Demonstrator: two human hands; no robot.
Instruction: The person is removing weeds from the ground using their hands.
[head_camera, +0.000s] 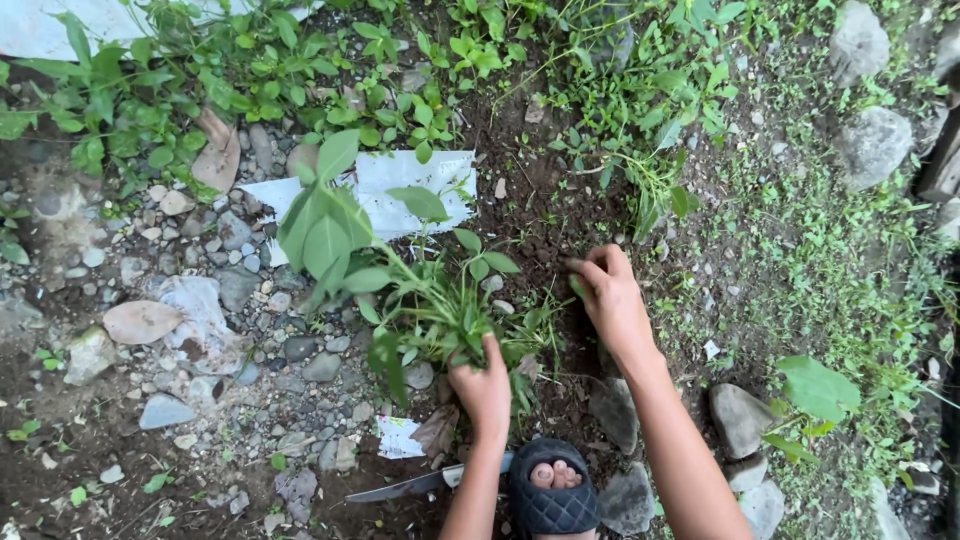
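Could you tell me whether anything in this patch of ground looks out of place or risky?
Yes. A knife lies bare on the soil right beside the sandalled foot, blade pointing away to the left. A torn white sheet lies among the weeds the left hand grips.

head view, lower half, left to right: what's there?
Flat tan stone → grey stone → white paper scrap → left hand gripping the weed clump → right hand in the soil → grey rock → broad green leaf.
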